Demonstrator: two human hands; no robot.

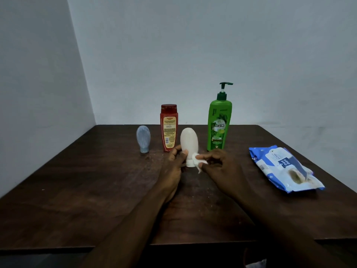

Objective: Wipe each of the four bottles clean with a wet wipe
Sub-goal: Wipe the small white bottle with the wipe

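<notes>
Right now the white bottle (189,140) stands cap-down on the bench (96,180), just in front of the gap btw. the red bottle (169,128) and the green pump bottle (219,128). The left hand (173,163) grips its lower part, fingers and thumb curled round the narrow end above the cap. The right hand (218,163) pinches a small bunched wet wipe (197,158) btw. thumb and fingertips, pressed to the bottle's right side low down, near the cap.

Step in hand, as I judge it: wiping the white one. To do it well:
- Hold firm w/ the left so the bottle can't tip off its small cap.
- Run the wipe bottom to top in long strokes.
- Turn the bottle to reach the far side, incl. the rounded top and the groove at the cap.
- The wipe looks wadded, so opening it out a bit would cover more per stroke.
- Mind the red bottle, v. close to the left knuckles and prob. easy to knock.

The small blue-grey bottle (143,137) stands further left. The wipe pack (284,167) lies well apart to the right, if a fresh one is needed.
</notes>
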